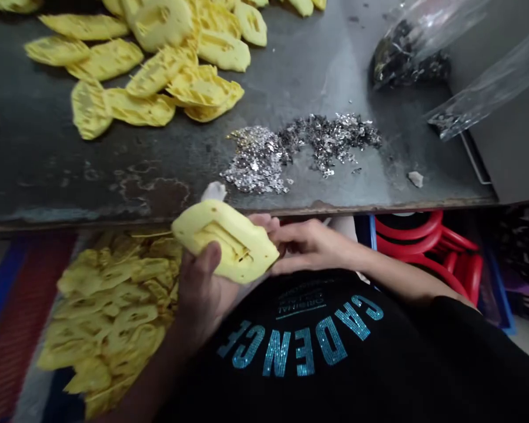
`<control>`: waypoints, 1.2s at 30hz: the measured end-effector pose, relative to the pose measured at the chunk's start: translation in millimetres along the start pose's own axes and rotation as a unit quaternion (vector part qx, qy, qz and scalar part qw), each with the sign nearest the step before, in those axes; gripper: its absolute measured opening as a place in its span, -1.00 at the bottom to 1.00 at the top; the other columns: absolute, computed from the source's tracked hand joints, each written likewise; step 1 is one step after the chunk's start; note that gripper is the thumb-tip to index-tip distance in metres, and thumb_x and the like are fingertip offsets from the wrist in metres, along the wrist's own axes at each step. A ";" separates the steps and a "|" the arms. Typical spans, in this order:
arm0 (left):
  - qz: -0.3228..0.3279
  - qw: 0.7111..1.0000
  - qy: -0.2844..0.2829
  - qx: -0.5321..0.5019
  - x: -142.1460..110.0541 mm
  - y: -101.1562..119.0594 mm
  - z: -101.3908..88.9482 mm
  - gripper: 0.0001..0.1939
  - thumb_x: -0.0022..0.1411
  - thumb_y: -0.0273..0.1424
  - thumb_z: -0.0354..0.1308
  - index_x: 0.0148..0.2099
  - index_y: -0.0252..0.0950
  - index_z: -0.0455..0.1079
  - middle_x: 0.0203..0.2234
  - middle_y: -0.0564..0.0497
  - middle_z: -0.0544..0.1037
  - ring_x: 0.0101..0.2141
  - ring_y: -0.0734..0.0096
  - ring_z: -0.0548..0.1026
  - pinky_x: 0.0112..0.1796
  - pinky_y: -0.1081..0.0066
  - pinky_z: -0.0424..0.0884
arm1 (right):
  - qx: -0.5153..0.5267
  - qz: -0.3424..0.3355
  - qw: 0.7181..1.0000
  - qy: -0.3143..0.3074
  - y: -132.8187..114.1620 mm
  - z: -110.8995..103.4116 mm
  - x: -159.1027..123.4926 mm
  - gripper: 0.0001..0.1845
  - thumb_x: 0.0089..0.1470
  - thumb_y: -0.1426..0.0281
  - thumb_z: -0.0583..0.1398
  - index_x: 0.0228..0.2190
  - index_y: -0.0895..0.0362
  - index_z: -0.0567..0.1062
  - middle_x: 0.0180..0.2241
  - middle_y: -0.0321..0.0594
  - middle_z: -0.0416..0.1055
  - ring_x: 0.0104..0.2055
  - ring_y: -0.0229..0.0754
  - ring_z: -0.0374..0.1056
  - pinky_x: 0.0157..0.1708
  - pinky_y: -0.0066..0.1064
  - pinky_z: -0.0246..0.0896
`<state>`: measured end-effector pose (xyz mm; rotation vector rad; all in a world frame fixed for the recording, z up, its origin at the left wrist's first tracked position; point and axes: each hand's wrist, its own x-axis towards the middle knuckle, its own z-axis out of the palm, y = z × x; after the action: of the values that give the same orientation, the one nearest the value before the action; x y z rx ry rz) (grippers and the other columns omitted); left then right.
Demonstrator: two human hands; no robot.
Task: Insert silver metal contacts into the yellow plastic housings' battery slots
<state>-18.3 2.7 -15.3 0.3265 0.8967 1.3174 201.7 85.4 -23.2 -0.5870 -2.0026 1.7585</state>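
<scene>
A yellow moulded piece (247,238) with a long recess in its face is tilted up just below the table's front edge. My left hand (203,282) grips it from the left, thumb on the face and fingers behind. A white covering shows on one fingertip above its upper edge. At the piece's right end, my right hand (308,244) has its fingers curled close together; what they pinch is hidden. Small silver metal parts (255,161) lie heaped on the table just beyond the piece, with darker metal parts (330,141) to their right.
Several yellow pieces (158,64) are piled on the metal table (92,182). More yellow pieces (110,317) fill the space below left. Clear plastic bags (409,56) stand at the back right. Red rings (423,247) sit in a blue crate (502,305) below right.
</scene>
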 end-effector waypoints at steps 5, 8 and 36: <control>-0.091 0.991 -0.083 0.053 8.2 -7.6 17.9 -0.26 0.45 0.30 0.32 0.14 -0.29 0.76 -0.07 -0.27 0.87 -0.16 -0.11 0.87 -0.21 0.18 0.83 | -0.396 0.016 0.863 0.312 1.7 -88.5 -47.3 -0.84 0.48 0.35 0.32 -0.15 0.00 0.76 -0.17 -0.16 0.70 -0.03 0.04 0.56 0.07 -0.08 0.41; -0.151 0.983 -0.096 0.033 12.6 -10.7 17.0 -0.34 0.50 0.13 0.27 0.19 -0.36 0.73 -0.03 -0.37 0.85 -0.16 -0.15 0.87 -0.22 0.15 0.83 | -0.507 0.063 0.806 0.299 13.6 -114.5 -37.8 -0.85 0.47 0.35 0.31 -0.10 -0.01 0.75 -0.13 -0.10 0.66 0.03 0.15 0.50 0.12 0.02 0.33; -0.211 0.966 -0.144 -0.026 17.1 -22.1 5.7 -0.38 0.59 0.16 0.22 0.30 -0.21 0.72 0.10 -0.30 0.84 -0.06 -0.06 0.88 -0.18 0.20 0.83 | -0.519 0.080 0.799 0.293 21.3 -96.6 -53.9 -0.85 0.46 0.25 0.32 -0.09 -0.02 0.72 -0.12 -0.13 0.69 0.04 0.18 0.54 0.08 0.03 0.29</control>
<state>0.9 14.2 -33.0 0.2601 0.6401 0.8701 301.3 136.8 -34.3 -1.4348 -2.2865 0.2378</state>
